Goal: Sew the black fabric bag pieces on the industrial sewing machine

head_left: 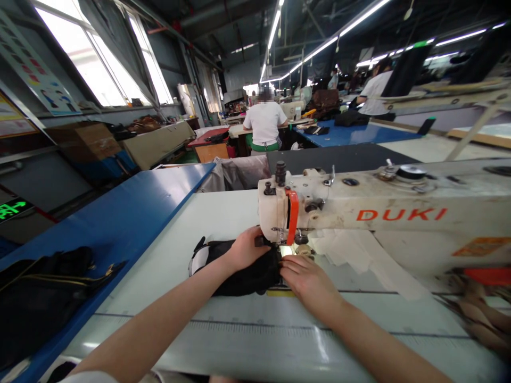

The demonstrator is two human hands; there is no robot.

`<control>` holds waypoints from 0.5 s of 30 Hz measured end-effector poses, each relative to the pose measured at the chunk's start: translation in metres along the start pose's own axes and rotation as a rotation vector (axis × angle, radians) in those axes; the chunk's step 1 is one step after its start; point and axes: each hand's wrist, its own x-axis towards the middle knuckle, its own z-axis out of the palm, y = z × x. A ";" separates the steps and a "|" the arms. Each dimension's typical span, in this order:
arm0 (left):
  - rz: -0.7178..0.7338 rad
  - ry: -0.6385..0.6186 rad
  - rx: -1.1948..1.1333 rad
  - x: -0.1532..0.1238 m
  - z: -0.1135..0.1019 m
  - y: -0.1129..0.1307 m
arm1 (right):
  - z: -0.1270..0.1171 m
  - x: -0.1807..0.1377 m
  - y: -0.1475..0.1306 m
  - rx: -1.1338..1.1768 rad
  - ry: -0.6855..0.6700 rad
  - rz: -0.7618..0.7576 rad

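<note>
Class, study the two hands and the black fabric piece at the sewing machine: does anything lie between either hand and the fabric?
Nothing visible does. The left hand and right hand both rest directly on the black fabric piece, close under the sewing machine head.

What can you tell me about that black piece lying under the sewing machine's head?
The black piece looks like soft, slightly bunched fabric with a pale patch at its left end. It lies on the pale table, its right end tucked under the head of the cream sewing machine. The left hand rests on top of it; the right hand presses its right edge.
</note>
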 end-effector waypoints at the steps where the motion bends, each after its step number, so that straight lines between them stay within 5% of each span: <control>1: -0.005 0.029 0.042 -0.008 -0.006 0.000 | 0.000 -0.001 0.000 0.006 -0.004 -0.014; 6: -0.071 0.261 0.390 -0.058 -0.030 -0.008 | -0.004 0.001 -0.001 -0.010 -0.075 -0.021; 10: -0.025 0.135 0.491 -0.071 -0.025 -0.010 | -0.007 0.004 -0.005 -0.036 -0.091 -0.016; 15: -0.026 0.051 0.362 -0.049 -0.018 -0.005 | -0.006 0.004 -0.007 -0.025 -0.100 0.006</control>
